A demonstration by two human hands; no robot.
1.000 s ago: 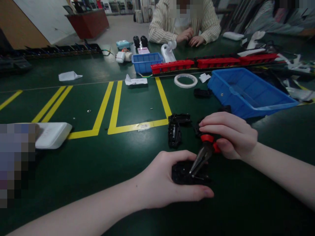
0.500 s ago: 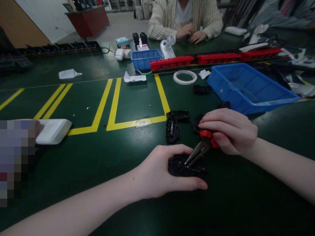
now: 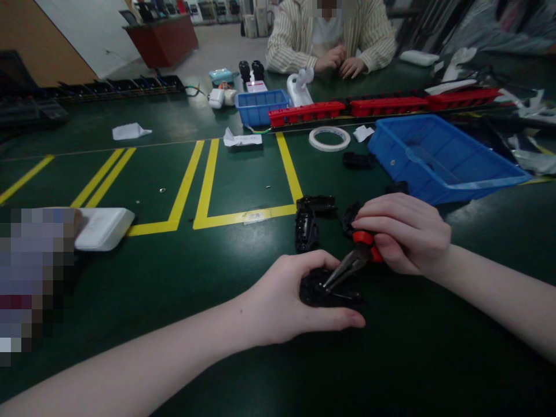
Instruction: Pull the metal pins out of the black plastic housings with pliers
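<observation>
My left hand grips a black plastic part on the green table, thumb along its near side and fingers around the far side. In my right hand is a pair of needle-nose pliers with red handles, held closed around the grips. The jaw tips reach down onto the black part, close to a small shiny spot; whether they pinch anything is too small to tell. Just beyond lie more black plastic parts, and another dark piece is partly hidden by my right fingers.
A blue bin stands at the right, with a tape roll to its left. Red strips and a smaller blue bin lie farther back. A white case is at left. A person in a striped shirt sits opposite.
The plier jaws have drawn closer together, and their tips have shifted slightly left on the black part. My left hand still holds that part. The whole view has shifted a little.
</observation>
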